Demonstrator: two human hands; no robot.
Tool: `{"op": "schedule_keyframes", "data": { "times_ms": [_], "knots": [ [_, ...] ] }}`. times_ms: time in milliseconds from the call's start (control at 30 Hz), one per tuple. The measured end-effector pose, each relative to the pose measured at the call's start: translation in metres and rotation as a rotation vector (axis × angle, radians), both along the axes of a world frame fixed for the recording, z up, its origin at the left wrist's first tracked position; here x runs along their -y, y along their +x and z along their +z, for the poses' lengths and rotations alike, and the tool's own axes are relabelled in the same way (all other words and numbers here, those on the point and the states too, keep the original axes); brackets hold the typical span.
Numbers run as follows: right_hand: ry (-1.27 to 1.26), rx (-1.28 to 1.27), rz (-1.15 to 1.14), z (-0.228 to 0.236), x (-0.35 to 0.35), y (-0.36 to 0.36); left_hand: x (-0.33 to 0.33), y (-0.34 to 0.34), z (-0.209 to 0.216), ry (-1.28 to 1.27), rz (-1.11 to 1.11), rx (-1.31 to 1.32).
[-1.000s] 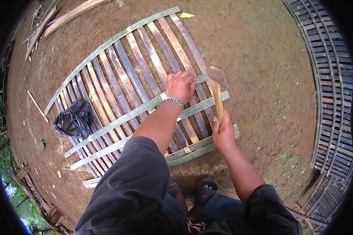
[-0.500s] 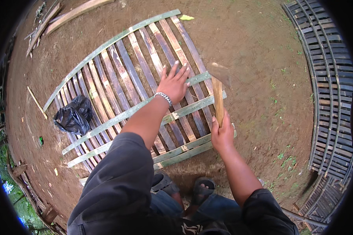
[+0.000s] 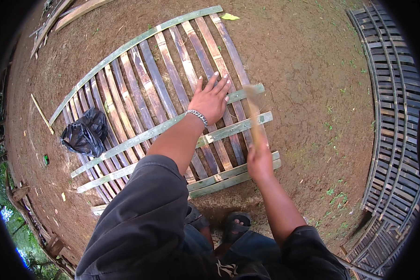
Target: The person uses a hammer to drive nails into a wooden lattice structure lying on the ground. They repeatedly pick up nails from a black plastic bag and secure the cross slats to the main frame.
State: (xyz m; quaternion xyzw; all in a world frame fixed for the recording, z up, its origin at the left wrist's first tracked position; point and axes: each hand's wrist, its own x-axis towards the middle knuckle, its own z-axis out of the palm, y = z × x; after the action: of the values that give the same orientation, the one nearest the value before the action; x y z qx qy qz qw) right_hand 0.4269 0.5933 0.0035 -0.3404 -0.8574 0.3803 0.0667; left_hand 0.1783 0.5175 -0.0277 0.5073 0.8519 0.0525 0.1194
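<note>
A slatted bamboo panel (image 3: 147, 86) lies on the ground before me, dark and pale slats crossed by green bamboo strips. On it my left hand (image 3: 209, 103) rests palm down with fingers stretched out, beside the upper middle green strip (image 3: 238, 95). My right hand (image 3: 260, 161) grips a wooden-handled tool (image 3: 255, 119) over the panel's right edge. Motion smears the tool's far end, by the tip of that strip, so its kind is unclear. Small nail-like dots show along the strips.
A crumpled black plastic bag (image 3: 86, 133) sits on the panel's left part. Long wooden boards (image 3: 81, 14) lie at the far left. Another dark slatted panel (image 3: 396, 112) stretches along the right side. A thin stick (image 3: 42, 114) lies on the bare soil. My sandalled feet (image 3: 235, 226) are near the panel's front edge.
My right hand and the tool have shifted slightly left and down, the tool's upper end now over the green strip. The left hand stays on the panel; the view has shifted a little.
</note>
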Motion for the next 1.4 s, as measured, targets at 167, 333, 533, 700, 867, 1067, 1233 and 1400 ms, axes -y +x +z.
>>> {"op": "schedule_keyframes", "data": {
  "times_ms": [167, 333, 533, 700, 867, 1067, 1233, 1400],
  "knots": [
    [-0.089, -0.031, -0.131, 0.017, 0.000, -0.007, 0.005, -0.002, -0.002, 0.003, 0.008, -0.017],
    [0.127, -0.250, -0.023, 0.005, 0.000, -0.004, 0.001, 0.000, -0.004, 0.028, -0.001, -0.027],
    [-0.029, -0.067, -0.061, 0.012, 0.009, -0.006, 0.009, 0.006, -0.008, 0.021, 0.008, -0.024],
    [0.003, 0.127, 0.009, -0.001, -0.004, 0.005, 0.003, 0.004, -0.006, 0.044, 0.003, -0.009],
    [0.007, 0.199, -0.041, 0.033, -0.010, 0.034, 0.005, -0.001, -0.001, 0.024, 0.019, -0.013],
    [0.052, 0.512, -0.001, 0.101, -0.069, 0.186, 0.057, 0.067, 0.032, 0.153, 0.521, 0.187],
    [-0.079, 1.037, -0.119, 0.194, -0.026, 0.402, 0.258, 0.169, 0.144, -0.482, 0.437, 0.710],
    [-0.698, 1.519, -0.257, 0.265, 0.058, 0.546, 0.528, 0.319, 0.325, -0.866, 0.913, 0.763]
  ]
}}
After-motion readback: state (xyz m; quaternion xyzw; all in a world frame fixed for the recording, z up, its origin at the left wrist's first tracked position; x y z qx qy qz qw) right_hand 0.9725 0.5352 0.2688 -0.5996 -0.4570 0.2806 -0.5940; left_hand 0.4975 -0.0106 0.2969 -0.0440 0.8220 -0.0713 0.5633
